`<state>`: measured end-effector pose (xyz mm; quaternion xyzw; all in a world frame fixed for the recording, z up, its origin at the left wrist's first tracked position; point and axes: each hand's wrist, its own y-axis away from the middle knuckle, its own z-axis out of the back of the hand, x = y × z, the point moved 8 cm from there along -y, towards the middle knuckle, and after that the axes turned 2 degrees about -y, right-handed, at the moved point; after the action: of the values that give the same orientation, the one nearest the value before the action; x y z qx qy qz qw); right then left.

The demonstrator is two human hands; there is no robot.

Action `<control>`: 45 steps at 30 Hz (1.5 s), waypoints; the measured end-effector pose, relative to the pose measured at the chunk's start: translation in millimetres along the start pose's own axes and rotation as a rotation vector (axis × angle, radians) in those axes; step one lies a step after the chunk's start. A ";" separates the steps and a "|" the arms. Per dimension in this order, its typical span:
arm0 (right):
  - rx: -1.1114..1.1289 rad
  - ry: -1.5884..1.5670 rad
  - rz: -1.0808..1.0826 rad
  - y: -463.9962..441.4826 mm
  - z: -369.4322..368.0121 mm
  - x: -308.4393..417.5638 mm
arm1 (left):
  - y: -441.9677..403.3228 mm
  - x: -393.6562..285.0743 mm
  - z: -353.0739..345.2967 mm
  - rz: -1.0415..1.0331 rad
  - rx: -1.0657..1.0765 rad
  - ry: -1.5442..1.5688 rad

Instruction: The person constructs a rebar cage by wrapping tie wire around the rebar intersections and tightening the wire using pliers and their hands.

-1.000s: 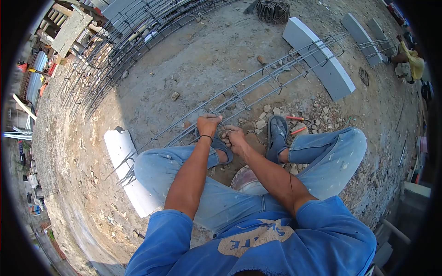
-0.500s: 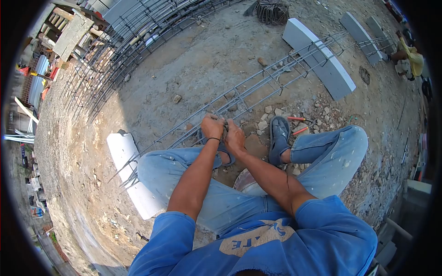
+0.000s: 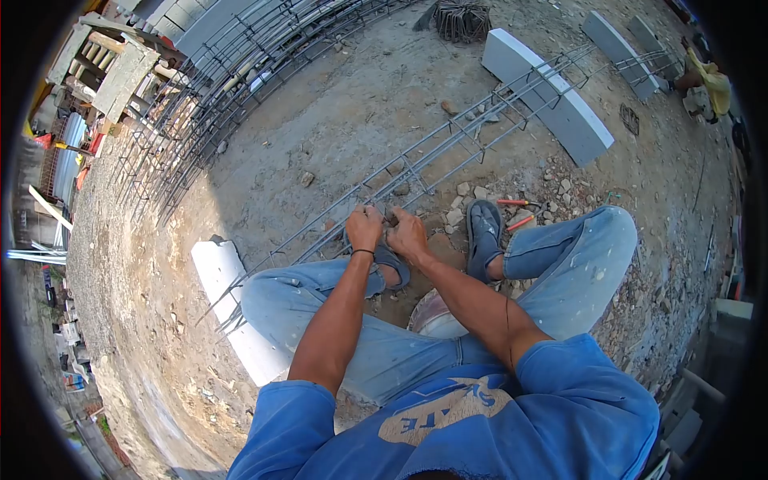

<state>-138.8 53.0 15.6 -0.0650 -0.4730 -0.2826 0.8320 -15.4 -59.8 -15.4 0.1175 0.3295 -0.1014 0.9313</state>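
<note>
A long rebar cage (image 3: 412, 172) with bent stirrups runs from my knees up and to the right. At its near end, my left hand (image 3: 365, 230) is closed against the bars. Just to the right, my right hand (image 3: 409, 238) is closed too, its fingertips in a pinch close to the lower bars. Whatever the fingers of either hand hold is too small or hidden to make out. The cage rests on a white block (image 3: 222, 268) by my left knee and on a grey-white block (image 3: 548, 96) farther off.
Pliers with red handles (image 3: 520, 214) lie beside my right shoe among broken stones. More rebar cages (image 3: 248, 60) are stacked at the upper left. A bundle of bent stirrups (image 3: 462, 20) sits at the top. Another person in yellow (image 3: 710, 84) works at the far right by another block (image 3: 620, 52).
My hands, close together before, have moved slightly apart, with the right fingers turned more upward. The camera has shifted a little; the cage and blocks stay in place.
</note>
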 end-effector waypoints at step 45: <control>0.168 -0.760 -0.503 -6.0 -39.1 -63.3 | -11.8 6.6 -30.0 0.086 0.496 0.329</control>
<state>-137.5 59.2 -58.7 0.0204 -0.7668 -0.3926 0.5074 -31.2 -63.2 -44.0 0.3703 0.4357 -0.1190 0.8118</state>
